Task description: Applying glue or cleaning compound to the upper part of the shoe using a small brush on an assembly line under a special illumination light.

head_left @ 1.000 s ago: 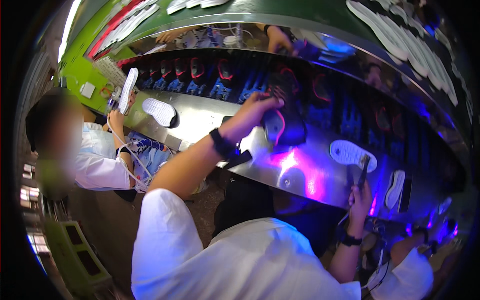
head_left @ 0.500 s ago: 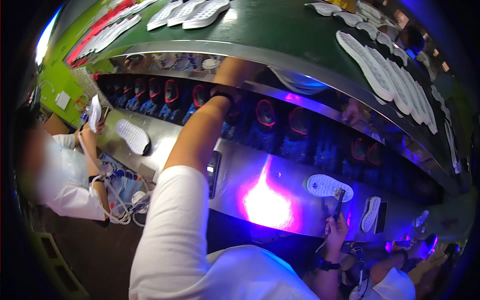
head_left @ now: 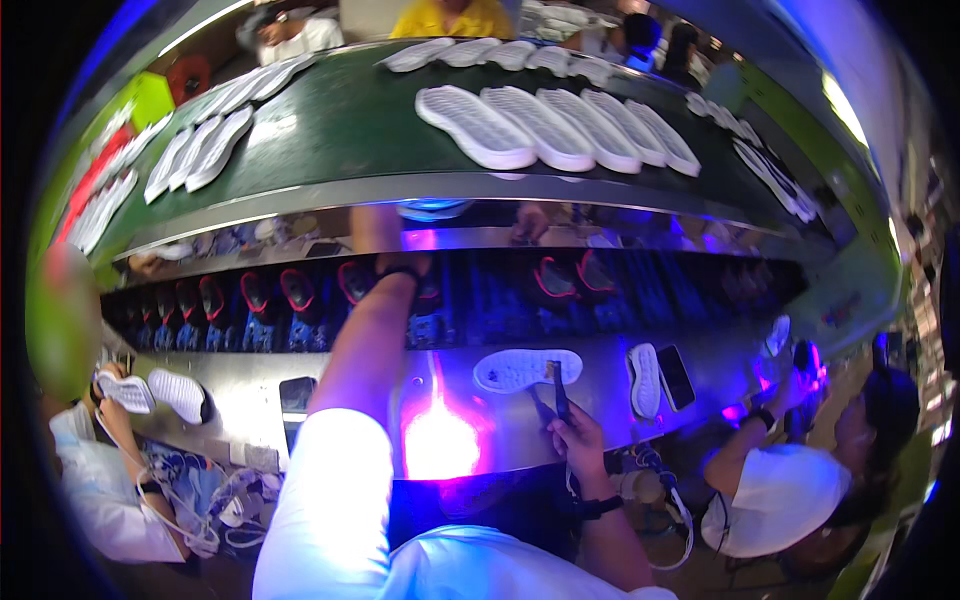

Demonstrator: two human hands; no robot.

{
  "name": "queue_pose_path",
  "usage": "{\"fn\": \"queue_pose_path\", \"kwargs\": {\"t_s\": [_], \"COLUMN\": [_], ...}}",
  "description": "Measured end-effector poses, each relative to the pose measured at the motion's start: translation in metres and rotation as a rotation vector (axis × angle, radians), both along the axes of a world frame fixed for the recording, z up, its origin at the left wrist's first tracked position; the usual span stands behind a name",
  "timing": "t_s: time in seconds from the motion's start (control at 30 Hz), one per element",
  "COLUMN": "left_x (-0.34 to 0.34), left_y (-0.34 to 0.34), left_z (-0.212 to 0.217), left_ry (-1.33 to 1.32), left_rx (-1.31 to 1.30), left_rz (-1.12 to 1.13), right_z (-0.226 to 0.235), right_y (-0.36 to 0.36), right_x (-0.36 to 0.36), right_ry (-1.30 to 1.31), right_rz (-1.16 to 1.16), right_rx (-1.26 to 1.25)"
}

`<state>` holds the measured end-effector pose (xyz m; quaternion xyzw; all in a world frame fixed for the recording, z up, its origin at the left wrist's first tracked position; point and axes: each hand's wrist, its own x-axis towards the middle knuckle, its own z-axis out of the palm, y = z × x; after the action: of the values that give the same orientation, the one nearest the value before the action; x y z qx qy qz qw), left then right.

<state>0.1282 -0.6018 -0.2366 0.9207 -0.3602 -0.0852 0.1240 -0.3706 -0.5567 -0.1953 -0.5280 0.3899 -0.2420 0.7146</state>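
My left arm stretches forward over the metal bench to a dark recess holding a row of shoes (head_left: 297, 290) with red-pink collars. My left hand (head_left: 408, 263) is among them, its fingers lost in shadow, so I cannot tell what it holds. In my right hand (head_left: 578, 436), closed fingers grip a dark-handled brush (head_left: 562, 405). The brush head is at the right end of a white shoe sole (head_left: 515, 371), which lies on the bench with its hollow side up and dark marks at its left end.
Above the recess a green conveyor belt (head_left: 320, 130) carries white soles (head_left: 475, 128). Phones (head_left: 676, 378) lie on the bench, one beside another white sole (head_left: 644, 382). Bright violet light (head_left: 440, 445) glares off the metal. Co-workers (head_left: 790, 490) sit at both sides.
My head view has swung round, levelling the belt and bench. My left arm still reaches into the shoe row, and my right hand still holds the brush at the sole.
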Motion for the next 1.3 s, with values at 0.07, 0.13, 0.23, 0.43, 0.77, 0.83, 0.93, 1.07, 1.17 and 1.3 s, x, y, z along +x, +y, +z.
{"fn": "queue_pose_path", "kwargs": {"t_s": [0.07, 0.13, 0.23, 0.43, 0.77, 0.83, 0.93, 1.07, 1.17, 1.3], "left_x": [-0.017, -0.045, -0.092, -0.206, -0.306, -0.314, -0.321, -0.320, -0.318, -0.315], "left_y": [0.018, 0.061, 0.154, 0.214, 0.319, 0.331, 0.344, 0.352, 0.357, 0.357], "left_z": [0.043, 0.067, 0.063, 0.123, 0.111, 0.093, 0.084, 0.081, 0.077, 0.074], "left_ry": [0.061, 0.697, 1.281, 0.795, -0.019, -0.037, 0.030, 0.017, -0.007, -0.020], "left_rx": [0.017, -0.400, -0.918, -1.017, -0.610, -0.617, -0.631, -0.601, -0.560, -0.531], "left_rz": [-0.133, 0.205, 0.201, -0.133, -0.531, -0.539, -0.538, -0.593, -0.618, -0.674], "right_z": [0.003, 0.004, 0.011, 0.029, 0.020, 0.011, -0.002, -0.009, -0.003, -0.005], "right_y": [-0.002, -0.001, 0.001, 0.019, 0.059, 0.064, 0.066, 0.071, 0.080, 0.098], "right_x": [-0.011, -0.014, -0.021, -0.020, 0.011, 0.022, 0.037, 0.045, 0.042, 0.027], "right_ry": [-0.052, -0.129, -0.077, 0.153, 0.189, 0.181, 0.179, 0.207, 0.228, 0.286], "right_rz": [-0.030, -0.023, 0.010, 0.057, 0.228, 0.268, 0.296, 0.280, 0.374, 0.332], "right_rx": [0.032, 0.080, 0.135, -0.312, -0.305, -0.355, -0.375, -0.353, -0.324, -0.192]}}
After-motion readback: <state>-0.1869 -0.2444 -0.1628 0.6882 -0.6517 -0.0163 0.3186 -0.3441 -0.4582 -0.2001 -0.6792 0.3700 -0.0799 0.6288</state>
